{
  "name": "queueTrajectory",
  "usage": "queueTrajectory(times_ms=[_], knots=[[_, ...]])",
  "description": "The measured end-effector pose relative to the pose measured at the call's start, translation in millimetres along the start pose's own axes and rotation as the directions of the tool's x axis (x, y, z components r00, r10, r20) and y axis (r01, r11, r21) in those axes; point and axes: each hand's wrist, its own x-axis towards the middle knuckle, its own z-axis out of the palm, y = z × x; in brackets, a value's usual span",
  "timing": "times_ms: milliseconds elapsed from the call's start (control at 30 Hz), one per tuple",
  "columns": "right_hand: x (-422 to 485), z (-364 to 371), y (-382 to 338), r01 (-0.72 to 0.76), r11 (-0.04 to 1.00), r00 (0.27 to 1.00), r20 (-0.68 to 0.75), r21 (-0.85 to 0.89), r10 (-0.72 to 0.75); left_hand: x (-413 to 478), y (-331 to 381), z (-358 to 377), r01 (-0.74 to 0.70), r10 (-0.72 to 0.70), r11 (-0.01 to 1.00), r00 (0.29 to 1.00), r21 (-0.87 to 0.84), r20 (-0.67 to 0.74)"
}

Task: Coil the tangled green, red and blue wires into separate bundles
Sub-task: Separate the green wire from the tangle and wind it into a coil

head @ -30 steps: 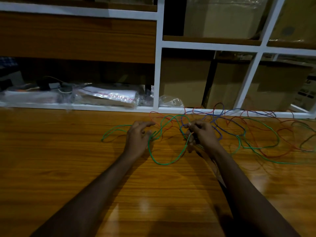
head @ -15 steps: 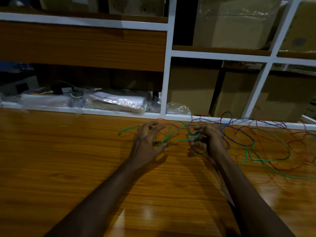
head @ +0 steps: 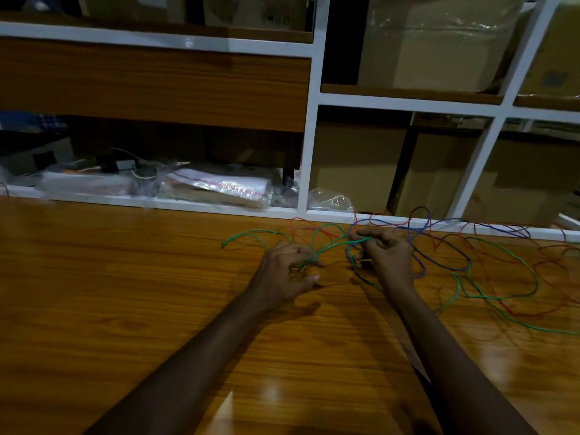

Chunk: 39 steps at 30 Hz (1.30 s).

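Green wire (head: 332, 246) stretches between left hand (head: 282, 274) and right hand (head: 387, 257), each grip pinching it.

Left hand (head: 284, 271) and right hand (head: 387, 257) pinching green wire (head: 334, 244), wooden table (head: 110, 293), red wire (head: 552, 287) and blue wire (head: 439, 249) tangled

Your left hand (head: 284, 271) covers where the green wire (head: 502, 262) enters its grip. Red wire (head: 552, 296) and green both run off the right edge. The crossings under your right hand (head: 387, 259) are unreadable. Bags (head: 216, 189) on the far shelf (head: 157, 202) are too blurred to identify.
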Motion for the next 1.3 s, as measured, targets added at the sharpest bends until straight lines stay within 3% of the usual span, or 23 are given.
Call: queueTrajectory(times_ms=[100, 167, 267, 367, 433, 567, 667, 733, 867, 1000, 1067, 1167, 1233, 1300], knots=[[0, 2, -1, -0.002, 1.0, 0.999, -0.037, -0.003, 0.002, 2, 7, 6, 0.15, -0.161, 0.972, 0.986, -0.179, -0.047], [0, 2, 0, 0.008, 1.0, 0.999, -0.043, -0.02, -0.009, 5, 10, 5, 0.304, -0.339, 0.878, 0.94, -0.369, -0.031], [2, 1, 4, 0.057, 0.993, 0.997, -0.048, -0.108, -0.062, 10, 14, -3, 0.397, -0.476, 0.738, 0.88, -0.546, -0.002], [8, 1, 8, 0.065, 0.99, 0.998, -0.008, -0.122, -0.066, 12, 20, -10, 0.411, -0.563, 0.456, 0.82, -0.789, 0.102], [11, 3, 9, 0.04, 0.997, 0.999, 0.033, -0.069, -0.038, 12, 20, -14, 0.4, -0.6, 0.273, 0.782, -0.875, 0.17], [17, 18, -2, -0.053, 0.998, 0.997, 0.06, 0.031, 0.051, 17, 15, -23, 0.34, -0.615, 0.061, 0.753, -0.939, 0.233], [23, 41, -11, -0.185, 0.942, 0.981, 0.115, 0.279, 0.159, 19, 12, -34, 0.302, -0.538, -0.143, 0.776, -0.942, 0.33], [26, 53, -11, -0.266, 0.897, 0.962, 0.162, 0.352, 0.221, 19, 6, -41, 0.271, -0.487, -0.243, 0.796, -0.931, 0.359], [25, 66, 0, -0.406, 0.875, 0.884, 0.358, 0.263, 0.302, 18, -14, -61, 0.115, -0.539, -0.327, 0.793, -0.938, 0.285], [29, 39, 3, -0.133, 0.978, 0.914, 0.362, -0.159, 0.183, 13, -39, -90, -0.061, -0.711, -0.295, 0.68, -0.954, 0.176], [27, 23, 3, -0.069, 0.979, 0.952, 0.282, -0.194, 0.123, 9, -50, -97, -0.095, -0.758, -0.269, 0.635, -0.958, 0.15], [14, 20, 3, -0.081, 0.991, 0.982, 0.163, -0.11, 0.098, 6, -52, -93, -0.073, -0.769, -0.241, 0.622, -0.968, 0.145], [12, 29, 0, -0.001, 0.986, 0.981, 0.192, -0.167, 0.033, 7, -44, -86, -0.036, -0.775, -0.204, 0.616, -0.978, 0.139], [13, 38, -8, 0.189, 0.922, 0.953, 0.29, -0.337, -0.089, 9, -36, -80, 0.004, -0.775, -0.151, 0.621, -0.989, 0.121]])
